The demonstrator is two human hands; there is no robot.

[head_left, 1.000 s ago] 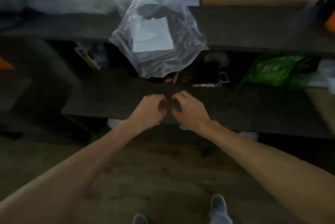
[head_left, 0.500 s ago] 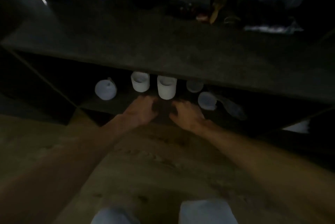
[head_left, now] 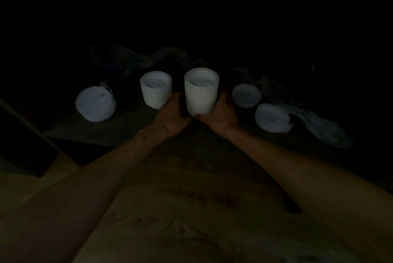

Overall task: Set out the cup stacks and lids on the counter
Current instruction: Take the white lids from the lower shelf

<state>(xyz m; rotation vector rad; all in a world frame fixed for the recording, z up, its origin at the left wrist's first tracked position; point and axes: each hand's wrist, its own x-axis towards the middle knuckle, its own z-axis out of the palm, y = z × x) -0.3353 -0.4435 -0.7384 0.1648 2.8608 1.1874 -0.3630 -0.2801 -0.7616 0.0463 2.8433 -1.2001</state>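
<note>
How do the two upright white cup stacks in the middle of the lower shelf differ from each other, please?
The right cup stack stands taller than the left cup stack. The right one shows ribbed rim lines down its side; the left one looks smooth, though the light is dim. The left hand and right hand flank the right stack, while the left stack stands just beside the left hand's fingers; contact is unclear. Both are white, upright and open at the top.

A tall white cup stack point(head_left: 201, 92), ribbed by nested rims, stood upright between the left hand point(head_left: 172, 111) and right hand point(head_left: 221, 111), both touching its lower sides. A shorter stack point(head_left: 155, 90) stood upright just left of the grip. Farther left a lid stack point(head_left: 94, 103) lay tilted. Right of the grip were two more lid stacks point(head_left: 246, 95), point(head_left: 272, 117), blurred in the dark.
</note>
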